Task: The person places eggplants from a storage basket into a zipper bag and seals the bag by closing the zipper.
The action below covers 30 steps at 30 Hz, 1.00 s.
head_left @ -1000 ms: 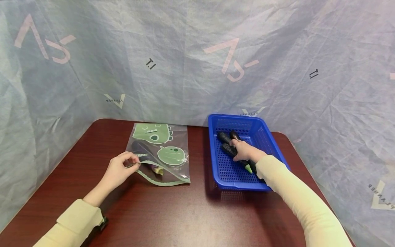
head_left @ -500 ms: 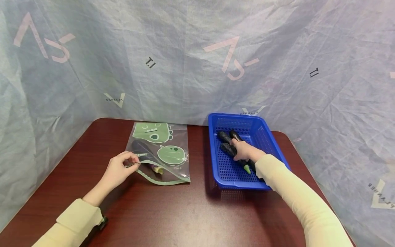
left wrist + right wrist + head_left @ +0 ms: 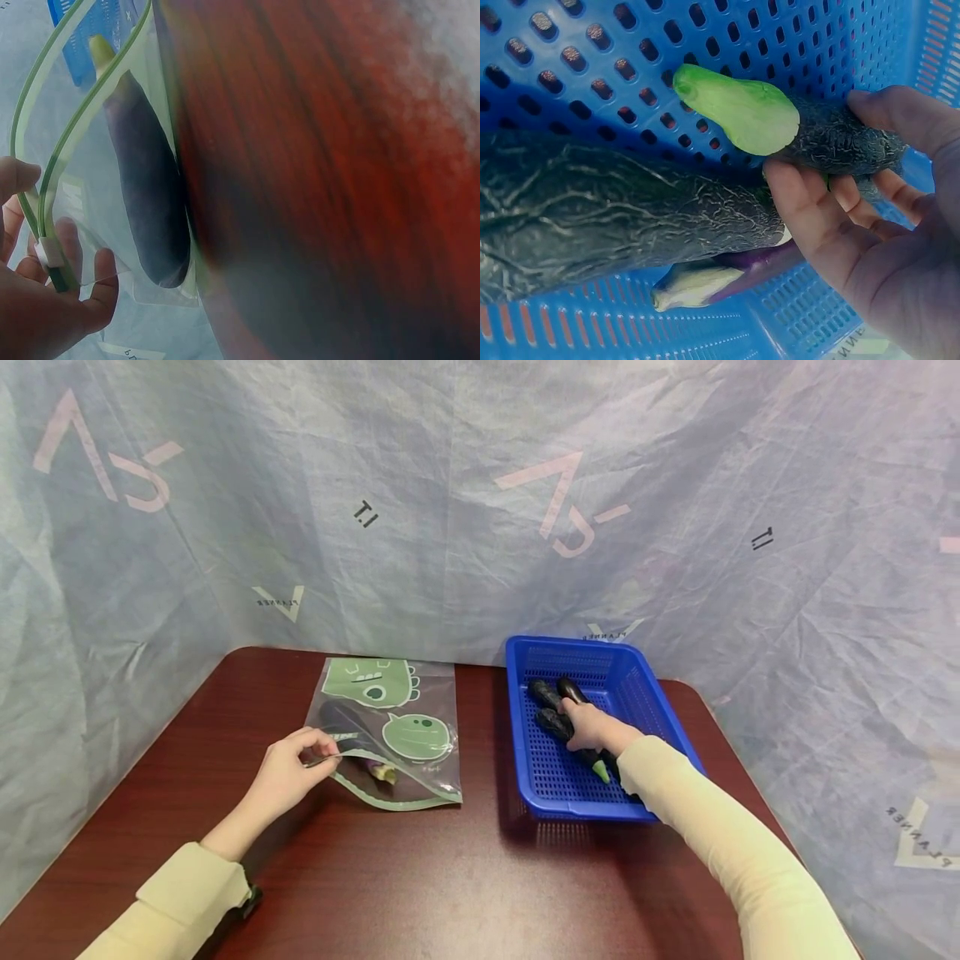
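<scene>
My left hand (image 3: 288, 772) pinches the edge of a clear zip bag (image 3: 418, 739) with green dinosaur prints, its mouth gaping towards me. One dark purple eggplant (image 3: 150, 187) lies inside it, pale stem end near the mouth. A white zip slider (image 3: 49, 252) shows by the left fingers. In the blue basket, my right hand (image 3: 596, 727) grips a dark wrinkled vegetable with a bright green end (image 3: 742, 112), thumb on one side and fingers on the other. Beside it lie another dark wrinkled vegetable (image 3: 607, 217) and a purple eggplant (image 3: 735, 281), partly hidden.
The blue perforated basket (image 3: 517, 743) stands at the right of the reddish-brown table (image 3: 420, 877), the bag to its left. Grey fabric (image 3: 450, 527) with printed letters hangs along the back and both sides.
</scene>
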Motion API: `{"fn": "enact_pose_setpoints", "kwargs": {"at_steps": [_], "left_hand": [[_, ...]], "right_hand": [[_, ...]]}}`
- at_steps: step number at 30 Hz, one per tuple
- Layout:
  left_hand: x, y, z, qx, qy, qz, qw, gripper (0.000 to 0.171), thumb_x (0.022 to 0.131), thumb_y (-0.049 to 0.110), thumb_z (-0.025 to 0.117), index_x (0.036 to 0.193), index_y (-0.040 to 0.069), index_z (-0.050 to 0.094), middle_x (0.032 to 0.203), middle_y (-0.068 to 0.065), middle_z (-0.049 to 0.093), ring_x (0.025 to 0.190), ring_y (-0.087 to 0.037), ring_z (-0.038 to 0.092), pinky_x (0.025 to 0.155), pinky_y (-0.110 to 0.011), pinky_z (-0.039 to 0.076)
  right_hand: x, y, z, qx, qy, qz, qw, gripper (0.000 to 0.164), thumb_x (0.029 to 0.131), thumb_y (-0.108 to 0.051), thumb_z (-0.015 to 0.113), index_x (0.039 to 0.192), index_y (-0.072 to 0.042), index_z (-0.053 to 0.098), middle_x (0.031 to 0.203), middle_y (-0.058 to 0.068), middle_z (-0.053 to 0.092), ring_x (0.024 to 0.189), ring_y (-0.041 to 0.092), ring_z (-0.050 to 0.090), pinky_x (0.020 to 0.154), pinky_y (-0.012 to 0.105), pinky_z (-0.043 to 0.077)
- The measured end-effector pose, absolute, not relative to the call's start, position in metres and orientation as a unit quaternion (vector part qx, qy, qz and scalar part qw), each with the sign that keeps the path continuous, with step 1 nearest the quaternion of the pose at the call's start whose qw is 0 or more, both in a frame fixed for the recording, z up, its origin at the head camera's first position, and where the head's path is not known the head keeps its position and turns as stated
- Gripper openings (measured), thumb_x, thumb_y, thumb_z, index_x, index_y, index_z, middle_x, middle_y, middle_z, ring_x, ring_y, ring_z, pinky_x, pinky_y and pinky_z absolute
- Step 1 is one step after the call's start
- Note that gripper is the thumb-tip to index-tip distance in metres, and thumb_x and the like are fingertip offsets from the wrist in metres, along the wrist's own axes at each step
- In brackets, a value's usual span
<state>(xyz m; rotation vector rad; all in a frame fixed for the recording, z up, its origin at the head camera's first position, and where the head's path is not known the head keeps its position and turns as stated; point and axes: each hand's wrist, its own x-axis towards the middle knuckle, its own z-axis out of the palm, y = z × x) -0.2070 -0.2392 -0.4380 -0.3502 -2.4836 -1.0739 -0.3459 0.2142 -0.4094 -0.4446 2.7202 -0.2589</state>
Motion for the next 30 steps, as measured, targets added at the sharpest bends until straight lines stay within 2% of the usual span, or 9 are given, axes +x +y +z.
{"fn": "enact_pose_setpoints", "kwargs": {"at_steps": [14, 19, 23, 27, 30], "left_hand": [[-0.206, -0.238, -0.436, -0.132, -0.889, -0.387, 0.206, 0.017, 0.071, 0.006, 0.07, 0.074, 0.019, 0.061, 0.075, 0.009, 0.053, 0.072, -0.01, 0.051, 0.062, -0.02, 0.041], [-0.207, -0.239, -0.438, -0.129, -0.89, -0.387, 0.203, 0.017, 0.071, 0.007, 0.071, 0.074, 0.019, 0.061, 0.075, 0.009, 0.053, 0.072, -0.011, 0.051, 0.063, -0.023, 0.042], [-0.207, -0.24, -0.439, -0.127, -0.892, -0.385, 0.201, 0.016, 0.071, 0.008, 0.071, 0.075, 0.02, 0.061, 0.075, 0.009, 0.053, 0.072, -0.011, 0.051, 0.063, -0.025, 0.043], [-0.208, -0.24, -0.44, -0.125, -0.894, -0.381, 0.198, 0.016, 0.071, 0.009, 0.071, 0.075, 0.021, 0.061, 0.075, 0.01, 0.053, 0.072, -0.008, 0.05, 0.063, -0.024, 0.043], [-0.208, -0.24, -0.44, -0.122, -0.894, -0.381, 0.2, 0.018, 0.072, 0.009, 0.07, 0.075, 0.023, 0.06, 0.075, 0.01, 0.053, 0.072, -0.006, 0.05, 0.063, -0.023, 0.042]], "right_hand": [[-0.34, 0.207, -0.392, -0.185, 0.96, -0.084, 0.193, 0.06, 0.076, -0.007, 0.067, 0.126, -0.007, 0.035, 0.122, 0.024, 0.044, 0.06, 0.019, 0.056, 0.046, 0.029, 0.046], [-0.338, 0.201, -0.378, -0.202, 0.958, -0.079, 0.186, 0.061, 0.075, -0.009, 0.069, 0.127, -0.009, 0.036, 0.123, 0.021, 0.046, 0.075, 0.02, 0.055, 0.051, 0.028, 0.045], [-0.335, 0.197, -0.368, -0.215, 0.955, -0.077, 0.188, 0.061, 0.076, -0.01, 0.069, 0.128, -0.008, 0.036, 0.122, 0.02, 0.046, 0.075, 0.021, 0.057, 0.05, 0.029, 0.046], [-0.332, 0.193, -0.359, -0.241, 0.954, -0.065, 0.168, 0.061, 0.075, -0.011, 0.07, 0.127, -0.006, 0.038, 0.118, 0.018, 0.05, 0.087, 0.024, 0.057, 0.061, 0.032, 0.048], [-0.33, 0.19, -0.351, -0.259, 0.952, -0.059, 0.15, 0.062, 0.073, -0.013, 0.071, 0.126, -0.005, 0.039, 0.113, 0.016, 0.053, 0.095, 0.024, 0.053, 0.07, 0.034, 0.045]]}}
